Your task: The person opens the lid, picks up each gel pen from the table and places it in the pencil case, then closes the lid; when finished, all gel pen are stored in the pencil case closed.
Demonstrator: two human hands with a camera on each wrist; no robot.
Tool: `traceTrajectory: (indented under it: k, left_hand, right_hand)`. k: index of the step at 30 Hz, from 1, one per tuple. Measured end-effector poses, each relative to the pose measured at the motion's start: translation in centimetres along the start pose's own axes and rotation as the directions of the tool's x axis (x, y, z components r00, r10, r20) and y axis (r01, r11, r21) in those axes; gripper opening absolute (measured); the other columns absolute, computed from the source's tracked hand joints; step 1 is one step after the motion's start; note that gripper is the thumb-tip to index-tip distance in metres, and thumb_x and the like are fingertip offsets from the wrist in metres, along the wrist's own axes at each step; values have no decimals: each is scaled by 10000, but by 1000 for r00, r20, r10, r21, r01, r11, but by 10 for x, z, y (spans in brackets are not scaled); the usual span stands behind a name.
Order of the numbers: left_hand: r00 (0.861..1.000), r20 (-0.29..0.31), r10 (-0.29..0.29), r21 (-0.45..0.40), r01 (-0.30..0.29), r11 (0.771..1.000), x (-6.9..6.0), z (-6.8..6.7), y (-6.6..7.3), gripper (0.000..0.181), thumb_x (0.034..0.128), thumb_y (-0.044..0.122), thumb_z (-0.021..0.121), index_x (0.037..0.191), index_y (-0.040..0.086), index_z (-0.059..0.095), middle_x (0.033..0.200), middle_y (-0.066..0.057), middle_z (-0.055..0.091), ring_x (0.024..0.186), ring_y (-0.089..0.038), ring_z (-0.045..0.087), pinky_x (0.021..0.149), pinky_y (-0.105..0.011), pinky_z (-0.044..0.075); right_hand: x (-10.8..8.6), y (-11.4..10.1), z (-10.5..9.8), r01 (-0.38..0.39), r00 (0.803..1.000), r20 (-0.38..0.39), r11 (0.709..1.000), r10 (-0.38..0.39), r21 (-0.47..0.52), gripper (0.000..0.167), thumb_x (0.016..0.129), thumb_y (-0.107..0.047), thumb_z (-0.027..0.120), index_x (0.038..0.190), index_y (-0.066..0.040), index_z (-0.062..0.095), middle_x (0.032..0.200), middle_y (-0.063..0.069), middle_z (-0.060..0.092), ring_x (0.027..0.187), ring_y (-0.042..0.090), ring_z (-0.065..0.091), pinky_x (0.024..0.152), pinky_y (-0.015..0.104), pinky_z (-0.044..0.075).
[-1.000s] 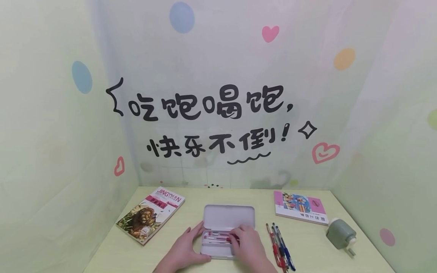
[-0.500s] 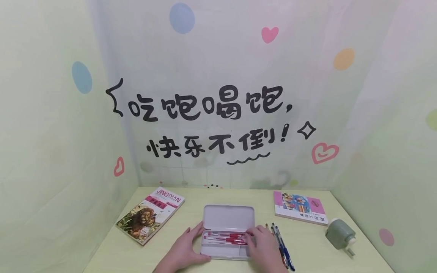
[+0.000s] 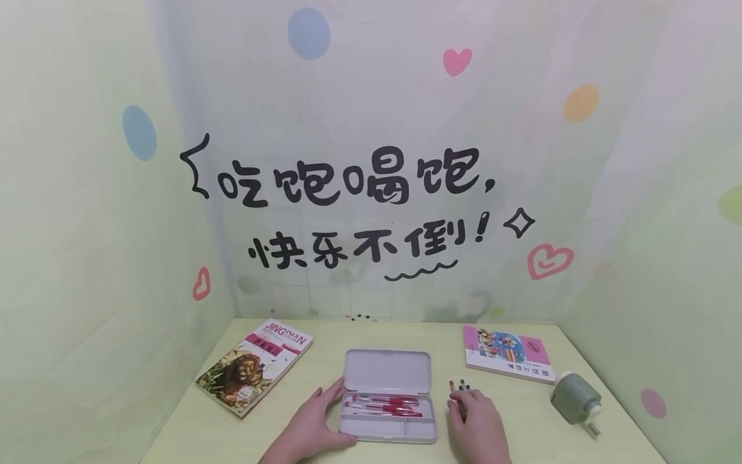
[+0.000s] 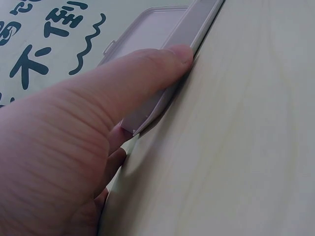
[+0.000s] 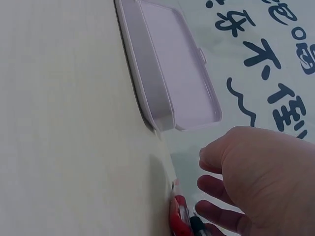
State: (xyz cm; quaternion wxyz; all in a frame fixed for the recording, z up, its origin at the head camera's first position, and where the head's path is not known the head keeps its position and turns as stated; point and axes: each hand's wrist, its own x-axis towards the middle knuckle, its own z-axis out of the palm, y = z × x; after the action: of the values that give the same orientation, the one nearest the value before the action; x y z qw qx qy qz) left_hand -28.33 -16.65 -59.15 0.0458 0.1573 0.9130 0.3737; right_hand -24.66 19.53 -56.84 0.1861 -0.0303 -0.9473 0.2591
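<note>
While the pencil case (image 3: 371,428) is gripped by the left hand (image 3: 313,422), the right hand (image 3: 480,426), half-curled, hold unclear, has been shifted to loose pens (image 3: 452,385) on the case's right; red pens (image 3: 400,407) seem settled inside.

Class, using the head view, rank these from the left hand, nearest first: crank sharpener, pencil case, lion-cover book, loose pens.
1. Pencil case: touching the left hand.
2. Lion-cover book: beyond, left.
3. Loose pens: at the right hand.
4. Crank sharpener: far right.

Right hand (image 3: 480,425) away from pencil case (image 3: 371,427) (rightward), over loose pens (image 3: 463,385)
</note>
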Motion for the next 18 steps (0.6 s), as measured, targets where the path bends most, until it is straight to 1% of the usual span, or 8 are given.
traceTrajectory:
  k: [2,4,7,10,13,18]
  left_hand:
    - [1000,-3,3,6,-3,1000,0,0,0,1328,672,613,992,1736,158,341,1650,46,601,1560,-673,346,1214,-882,304]
    - [1000,-4,4,8,-4,1000,1,-1,1,1325,673,612,992,1736,159,343,1652,40,599,1559,-673,346,1212,-883,305]
    - [1000,-8,3,11,-3,1000,1,-2,1,1320,675,612,991,1735,162,346,1653,33,599,1560,-673,346,1211,-883,307]
    - [1000,-9,-3,11,3,1000,1,-2,0,1322,671,610,992,1735,166,347,1653,33,599,1564,-668,343,1214,-883,302]
    - [1000,-4,-8,10,8,1000,0,-1,0,1324,669,614,992,1735,167,347,1654,36,598,1567,-665,341,1214,-883,302]
    - [1000,-3,-1,6,1,1000,0,-1,0,1323,672,619,989,1734,159,349,1648,42,604,1564,-668,343,1215,-880,305]
  right_hand:
    - [0,6,-3,-30,1000,9,1000,30,-6,138,980,-184,793,1102,-133,830,1028,63,751,927,247,691,862,517,622]
    - [0,12,-4,-49,999,18,999,50,-16,149,978,-182,795,1113,-132,832,1055,89,751,939,261,699,864,533,632]
    - [1,18,-6,-79,996,29,997,79,-24,165,989,-196,786,1134,-135,837,1100,125,748,973,293,707,890,568,636]
    - [3,21,-7,-99,994,45,995,101,-34,197,999,-212,777,1160,-113,832,1115,145,745,981,310,710,904,599,633]
    - [3,23,-8,-132,989,62,990,134,-42,221,1001,-214,777,1179,-93,825,1117,149,742,974,300,703,913,597,633]
    - [2,25,-11,-167,985,40,984,170,-64,233,967,-169,795,1175,-67,819,1123,184,749,965,326,716,905,605,635]
